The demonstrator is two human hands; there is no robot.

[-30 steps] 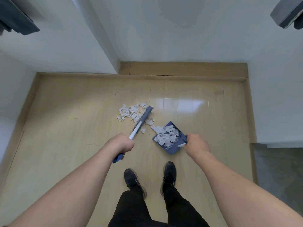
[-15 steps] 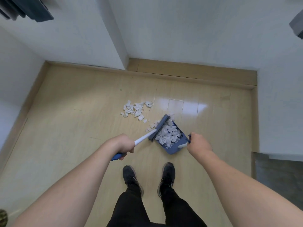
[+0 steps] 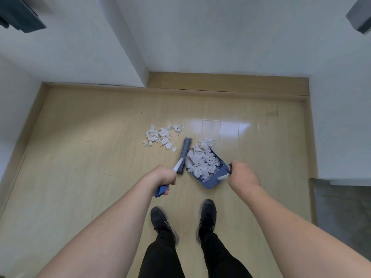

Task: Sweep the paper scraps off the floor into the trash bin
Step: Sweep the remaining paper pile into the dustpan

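My left hand (image 3: pixel 163 177) grips the white-and-blue handle of a small blue brush (image 3: pixel 184 153), whose head lies against the left lip of the dustpan. My right hand (image 3: pixel 242 175) holds the handle of a blue dustpan (image 3: pixel 212 182) resting on the wooden floor and heaped with white paper scraps (image 3: pixel 200 160). A loose patch of paper scraps (image 3: pixel 160 136) lies on the floor just left of and beyond the brush. No trash bin is in view.
White walls (image 3: pixel 200 37) box in the wooden floor (image 3: pixel 80 167) on the left, far and right sides, with a corner jutting in at the far left. My black shoes (image 3: pixel 163 223) stand just behind the dustpan. A grey mat (image 3: pixel 341 213) lies at the right.
The brush swept from the loose pile rightward into the dustpan, pushing more scraps in, and now stands along the pan's left lip. The dustpan stayed put.
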